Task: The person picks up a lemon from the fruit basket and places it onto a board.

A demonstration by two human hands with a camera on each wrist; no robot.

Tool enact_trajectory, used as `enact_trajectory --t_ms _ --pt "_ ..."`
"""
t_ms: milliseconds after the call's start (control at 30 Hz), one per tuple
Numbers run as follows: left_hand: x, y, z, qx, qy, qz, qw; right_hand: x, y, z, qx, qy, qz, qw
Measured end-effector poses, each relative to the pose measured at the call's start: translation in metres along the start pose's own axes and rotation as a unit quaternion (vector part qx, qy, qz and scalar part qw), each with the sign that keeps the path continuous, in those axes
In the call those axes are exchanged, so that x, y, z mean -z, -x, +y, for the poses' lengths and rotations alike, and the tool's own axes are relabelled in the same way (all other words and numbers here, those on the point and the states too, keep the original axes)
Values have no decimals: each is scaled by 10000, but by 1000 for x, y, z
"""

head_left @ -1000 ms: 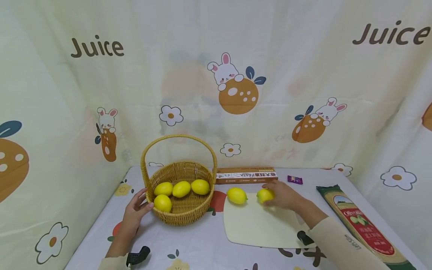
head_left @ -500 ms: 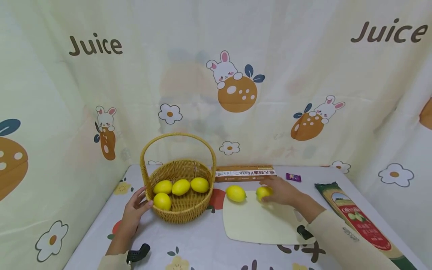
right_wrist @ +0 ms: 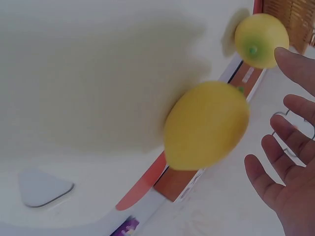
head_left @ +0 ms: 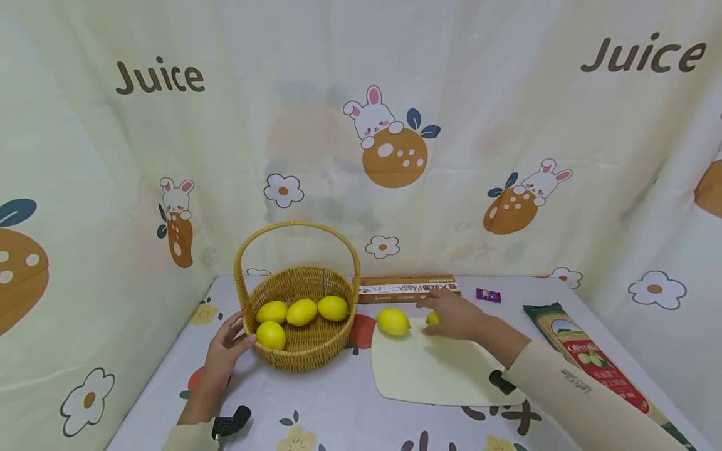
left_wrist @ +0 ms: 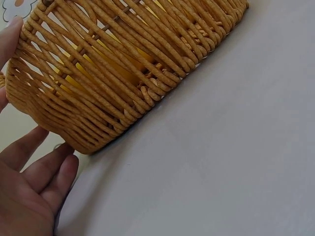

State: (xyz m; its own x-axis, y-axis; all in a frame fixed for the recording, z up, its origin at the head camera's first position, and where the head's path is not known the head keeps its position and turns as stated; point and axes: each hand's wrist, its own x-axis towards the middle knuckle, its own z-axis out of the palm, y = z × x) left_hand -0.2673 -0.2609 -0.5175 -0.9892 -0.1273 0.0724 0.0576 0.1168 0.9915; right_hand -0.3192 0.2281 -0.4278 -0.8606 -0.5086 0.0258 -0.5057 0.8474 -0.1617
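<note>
My left hand (head_left: 225,351) touches the left side of a wicker basket (head_left: 304,360), fingers spread along its outside; in the left wrist view the fingertips (left_wrist: 64,152) lie against the weave. Several yellow lemons (head_left: 301,312) sit inside the basket. My right hand (head_left: 454,315) hovers over a lemon (head_left: 432,319) on the cream cutting board (head_left: 434,379), covering most of it in the head view. That lemon (right_wrist: 206,125) shows whole in the right wrist view, apart from my extended fingers. Another lemon (head_left: 393,322) rests to its left, at the board's far left corner.
Behind the board lies a brown pasta box (head_left: 408,289). A small purple packet (head_left: 488,295) is to the box's right. Along the right side stretches a green and red Olivoilà bag (head_left: 598,357). A printed curtain (head_left: 316,125) hangs behind the table.
My right hand has shifted a little left over the right-hand lemon, hiding more of it. My left hand stays at the basket. The whole head view has drifted slightly.
</note>
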Motion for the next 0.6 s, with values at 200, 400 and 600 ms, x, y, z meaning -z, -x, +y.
enact_trajectory --t_ms 200,400,600 --pt "0 0 1 -18 -12 -6 10000 -1 -6 -25 -26 -12 -170 9999" --pt "1 0 0 -12 1 0 10000 -3 -16 -52 87 105 -276 9995" --pt "1 -1 1 8 32 -24 10000 9 -22 -81 577 109 -242 9980"
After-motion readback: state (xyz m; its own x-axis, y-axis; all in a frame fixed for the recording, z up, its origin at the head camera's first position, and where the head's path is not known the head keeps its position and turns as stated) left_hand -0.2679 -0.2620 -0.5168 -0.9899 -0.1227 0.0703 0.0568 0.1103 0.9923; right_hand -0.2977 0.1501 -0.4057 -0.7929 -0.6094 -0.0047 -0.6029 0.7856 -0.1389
